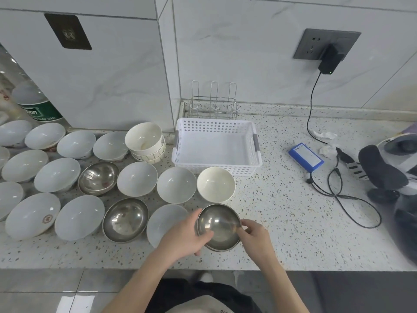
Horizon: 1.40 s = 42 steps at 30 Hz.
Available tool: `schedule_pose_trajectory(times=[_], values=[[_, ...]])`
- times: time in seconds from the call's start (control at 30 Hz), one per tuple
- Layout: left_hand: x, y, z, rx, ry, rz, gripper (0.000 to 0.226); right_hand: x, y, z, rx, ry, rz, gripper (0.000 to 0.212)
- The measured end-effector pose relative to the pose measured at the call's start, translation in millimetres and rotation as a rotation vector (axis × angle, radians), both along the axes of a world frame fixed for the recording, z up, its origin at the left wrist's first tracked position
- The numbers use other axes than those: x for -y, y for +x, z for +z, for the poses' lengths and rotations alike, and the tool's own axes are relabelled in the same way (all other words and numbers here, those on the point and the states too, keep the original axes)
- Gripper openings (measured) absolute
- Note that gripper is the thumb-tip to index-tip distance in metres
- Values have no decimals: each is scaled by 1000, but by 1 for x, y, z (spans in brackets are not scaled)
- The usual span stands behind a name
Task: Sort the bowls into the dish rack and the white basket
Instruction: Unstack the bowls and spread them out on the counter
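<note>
A steel bowl (222, 222) sits near the counter's front edge, and both my hands hold it. My left hand (185, 233) grips its left rim with the thumb inside. My right hand (253, 236) pinches its right rim. Two more steel bowls (125, 219) (98, 177) lie among several white bowls (176, 184) to the left. A cream bowl (215, 183) stands just in front of the empty white basket (216, 125). Behind the basket stands the empty wire dish rack (213, 105). A stack of cream bowls (145, 141) sits left of the basket.
A blue battery pack (305, 156) with black cables (352, 199) lies right of the basket. A charger (329, 62) is plugged into the wall socket. Dark gear (388, 168) fills the far right. A green-labelled bottle (36, 102) stands at the far left.
</note>
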<state>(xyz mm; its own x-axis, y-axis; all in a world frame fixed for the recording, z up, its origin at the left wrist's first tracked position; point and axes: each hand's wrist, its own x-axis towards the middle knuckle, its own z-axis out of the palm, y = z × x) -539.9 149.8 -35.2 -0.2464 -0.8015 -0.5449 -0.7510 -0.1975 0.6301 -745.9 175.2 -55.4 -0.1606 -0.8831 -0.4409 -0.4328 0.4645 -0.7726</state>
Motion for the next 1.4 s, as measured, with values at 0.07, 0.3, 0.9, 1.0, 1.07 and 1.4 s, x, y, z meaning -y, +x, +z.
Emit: schedule_pose_trajectory(times=[0.07,0.3,0.9,1.0,1.07,1.4], values=[[0,0,2,43,16,-33,78,0,0,-4,-17,11,2,19],[5,5,2,123,75,-79,80,4,5,-10,-75,45,49,14],[22,15,-12,119,85,-71,87,9,12,-10,-182,123,12,42],[28,26,-11,48,22,-14,79,10,13,-2,-297,125,-60,55],[35,37,-8,11,-51,38,67,16,14,7,-350,110,-114,56],[89,123,17,-201,-159,357,20,76,61,48,-344,-74,-147,38]])
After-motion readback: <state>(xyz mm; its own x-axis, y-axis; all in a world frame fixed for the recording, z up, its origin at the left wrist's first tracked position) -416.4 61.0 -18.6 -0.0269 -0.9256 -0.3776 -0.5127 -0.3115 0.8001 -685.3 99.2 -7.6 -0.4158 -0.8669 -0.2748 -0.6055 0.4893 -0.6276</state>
